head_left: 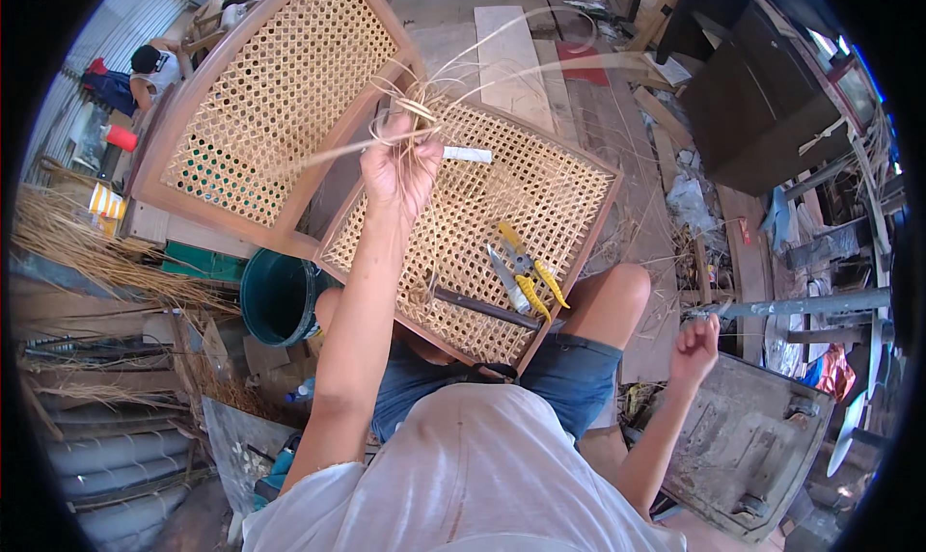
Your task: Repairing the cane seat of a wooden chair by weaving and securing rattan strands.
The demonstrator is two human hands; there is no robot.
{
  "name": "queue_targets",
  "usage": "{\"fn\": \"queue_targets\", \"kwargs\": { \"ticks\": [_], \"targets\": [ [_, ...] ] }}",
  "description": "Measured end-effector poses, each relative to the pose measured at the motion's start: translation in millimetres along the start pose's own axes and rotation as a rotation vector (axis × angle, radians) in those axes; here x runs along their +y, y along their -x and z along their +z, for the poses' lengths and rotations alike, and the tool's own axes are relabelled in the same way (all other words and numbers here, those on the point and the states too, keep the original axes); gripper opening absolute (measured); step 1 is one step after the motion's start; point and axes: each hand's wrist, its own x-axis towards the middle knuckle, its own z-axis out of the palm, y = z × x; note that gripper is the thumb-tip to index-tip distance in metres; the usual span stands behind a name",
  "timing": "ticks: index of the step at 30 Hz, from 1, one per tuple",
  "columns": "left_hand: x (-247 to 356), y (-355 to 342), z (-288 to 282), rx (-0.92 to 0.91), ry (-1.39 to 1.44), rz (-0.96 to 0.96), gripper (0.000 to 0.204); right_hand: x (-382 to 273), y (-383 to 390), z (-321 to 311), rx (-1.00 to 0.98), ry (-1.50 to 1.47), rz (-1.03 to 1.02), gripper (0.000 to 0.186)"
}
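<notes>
My left hand (398, 174) is closed around a coiled bundle of pale cane strands (417, 108), held up over the far left corner of a woven cane panel (502, 200). Loose ends fan out from the bundle, some blurred. The wood-framed panel lies across my lap. On it rest yellow-handled cutters (532, 268), a knife (506, 280) with a pale blade, a dark rod-like tool (482, 308) and a white strip (468, 154). Away to the right, my right hand (694, 348) is raised off the panel with its fingers curled; whatever they hold cannot be made out.
A second cane panel (280, 89) in a curved wooden frame stands at the far left. Left of my knee is a dark green bucket (277, 299). Cane bundles (106, 248) lie farther left. Another person (145, 75) sits beyond. A dark cabinet (757, 89) stands at the right.
</notes>
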Motion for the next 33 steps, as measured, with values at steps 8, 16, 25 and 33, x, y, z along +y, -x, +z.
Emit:
{"fn": "queue_targets", "kwargs": {
  "ticks": [8, 16, 25, 33],
  "targets": [
    [6.2, 14.5, 13.4, -0.162, 0.166, -0.290, 0.028, 45.9, 29.3, 154.2, -0.420, 0.104, 0.279, 0.018],
    [7.5, 19.2, 19.3, -0.111, 0.111, -0.315, 0.014, 73.9, 58.5, 210.8, -0.475, 0.532, 0.204, 0.028],
    [15.7, 18.3, 21.5, -0.119, 0.214, -0.325, 0.016, 174.2, 152.4, 221.6, -1.556, 1.530, -0.329, 0.016],
    [26.5, 28.2, 12.4, -0.132, 0.234, -0.322, 0.018, 178.1, 150.1, 225.0, -1.598, 1.494, -0.425, 0.029]
  ]
}}
